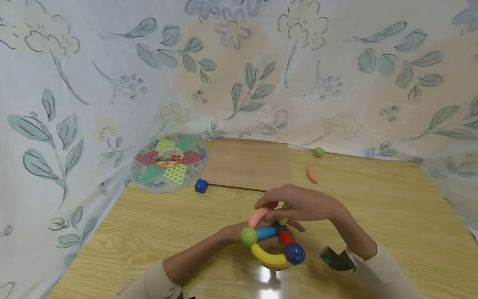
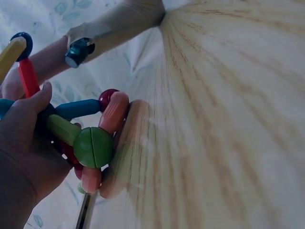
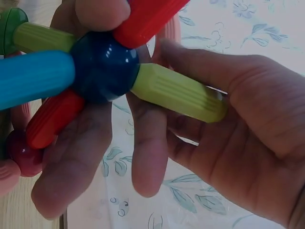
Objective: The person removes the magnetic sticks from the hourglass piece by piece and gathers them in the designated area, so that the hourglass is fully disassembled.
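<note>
Rods and balls of a building toy are joined into a frame, held above the table. My left hand (image 2: 21, 152) grips it from below and behind, around the dark blue ball (image 3: 106, 67) where several rods meet. My right hand (image 1: 302, 203) reaches over from the right and pinches a curved pink rod (image 1: 257, 216) above the green ball (image 1: 249, 236). A straight light green rod (image 3: 178, 92) points at the right palm. Towards me are a curved yellow rod (image 1: 267, 256), a blue rod (image 1: 266, 232), a red rod (image 1: 285, 237) and a larger blue ball (image 1: 295, 253).
A round star-patterned game board (image 1: 169, 162) lies back left, beside a brown board (image 1: 248, 162). A blue cube (image 1: 201, 185) sits at its front corner. A loose green ball (image 1: 318, 152) and a curved orange rod (image 1: 311, 174) lie back right. A dark green piece (image 1: 337, 259) shows at the right cuff.
</note>
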The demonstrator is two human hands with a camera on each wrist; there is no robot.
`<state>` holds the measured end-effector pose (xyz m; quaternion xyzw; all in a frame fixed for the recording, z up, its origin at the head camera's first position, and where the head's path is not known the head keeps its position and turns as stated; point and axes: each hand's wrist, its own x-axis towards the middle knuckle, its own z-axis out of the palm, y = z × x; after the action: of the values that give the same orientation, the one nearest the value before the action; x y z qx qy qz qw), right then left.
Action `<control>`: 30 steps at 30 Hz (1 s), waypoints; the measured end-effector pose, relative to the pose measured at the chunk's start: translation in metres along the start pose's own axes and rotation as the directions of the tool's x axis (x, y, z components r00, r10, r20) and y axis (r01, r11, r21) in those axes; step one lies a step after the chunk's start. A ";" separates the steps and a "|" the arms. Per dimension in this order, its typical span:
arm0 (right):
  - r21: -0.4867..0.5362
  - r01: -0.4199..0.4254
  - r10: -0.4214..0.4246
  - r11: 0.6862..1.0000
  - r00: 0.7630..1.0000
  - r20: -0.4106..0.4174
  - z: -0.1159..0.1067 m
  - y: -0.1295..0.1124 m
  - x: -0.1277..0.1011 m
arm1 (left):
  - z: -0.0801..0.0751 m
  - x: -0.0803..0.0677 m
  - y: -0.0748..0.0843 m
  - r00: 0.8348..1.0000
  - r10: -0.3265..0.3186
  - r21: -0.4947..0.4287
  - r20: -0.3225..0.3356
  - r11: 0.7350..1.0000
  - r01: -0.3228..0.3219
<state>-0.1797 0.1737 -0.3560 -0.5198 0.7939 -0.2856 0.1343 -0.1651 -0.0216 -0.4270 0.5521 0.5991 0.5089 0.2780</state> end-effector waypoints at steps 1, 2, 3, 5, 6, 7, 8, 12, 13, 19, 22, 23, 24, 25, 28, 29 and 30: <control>-0.013 0.013 -0.013 1.000 1.000 -0.016 0.000 -0.001 0.001 | 0.000 0.000 0.000 1.000 0.001 -0.004 0.000 1.000 -0.001; -0.030 0.024 -0.025 0.999 0.999 -0.032 0.000 -0.001 0.001 | -0.001 0.000 0.000 1.000 0.010 -0.021 0.005 1.000 -0.010; -0.043 0.037 -0.039 0.998 0.998 -0.051 0.000 -0.002 0.001 | -0.001 0.000 0.000 0.999 0.012 -0.071 0.032 0.997 -0.010; -0.067 0.074 -0.080 0.995 0.993 -0.092 -0.001 -0.003 0.001 | 0.000 0.000 0.000 0.999 0.017 -0.117 0.035 0.993 -0.013; -0.075 0.096 -0.105 0.992 0.988 -0.113 -0.001 -0.004 0.001 | 0.000 0.000 -0.001 0.999 0.021 -0.140 0.036 0.990 -0.016; -0.084 0.122 -0.132 0.989 0.982 -0.135 -0.001 -0.004 0.001 | 0.000 0.001 -0.001 0.999 0.025 -0.142 0.035 0.990 -0.020; -0.092 0.145 -0.158 0.985 0.975 -0.156 -0.001 -0.005 0.002 | 0.000 0.002 -0.001 0.999 0.025 -0.140 0.034 0.990 -0.020; -0.107 0.227 -0.246 0.968 0.942 -0.228 -0.001 -0.007 0.003 | 0.001 0.001 0.002 1.000 -0.001 -0.110 0.015 0.994 0.002; -0.110 0.239 -0.259 0.965 0.935 -0.243 -0.001 -0.008 0.004 | 0.001 0.001 0.003 1.000 -0.006 -0.104 0.012 0.995 0.007; -0.152 0.268 -0.302 0.951 0.905 -0.298 -0.003 -0.011 0.003 | 0.001 0.002 0.003 0.999 -0.023 -0.158 0.022 0.987 0.026; -0.171 0.271 -0.313 0.947 0.899 -0.307 -0.003 -0.012 0.002 | 0.002 0.002 0.004 0.999 -0.031 -0.180 0.033 0.983 0.036; -0.179 0.272 -0.316 0.946 0.896 -0.312 -0.003 -0.013 0.002 | 0.002 0.001 0.004 0.999 -0.029 -0.183 0.032 0.982 0.035; -0.189 0.273 -0.321 0.943 0.892 -0.317 -0.003 -0.013 0.002 | 0.002 0.001 0.005 0.999 -0.030 -0.188 0.033 0.982 0.036; -0.198 0.272 -0.325 0.942 0.889 -0.323 -0.004 -0.014 0.002 | 0.002 0.000 0.005 0.999 -0.032 -0.196 0.033 0.980 0.038; -0.227 0.269 -0.335 0.936 0.880 -0.338 -0.004 -0.015 0.001 | 0.001 0.000 0.005 0.998 -0.048 -0.210 0.038 0.976 0.055; -0.238 0.269 -0.340 0.933 0.876 -0.342 -0.005 -0.016 0.001 | 0.001 0.000 0.004 0.998 -0.051 -0.216 0.039 0.975 0.059; -0.248 0.268 -0.343 0.931 0.874 -0.344 -0.005 -0.016 0.001 | 0.001 -0.001 0.003 0.998 -0.054 -0.216 0.043 0.974 0.062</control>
<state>-0.1707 0.1694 -0.3421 -0.5839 0.7360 -0.3206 -0.1209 -0.1632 -0.0224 -0.4245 0.5097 0.5506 0.5529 0.3624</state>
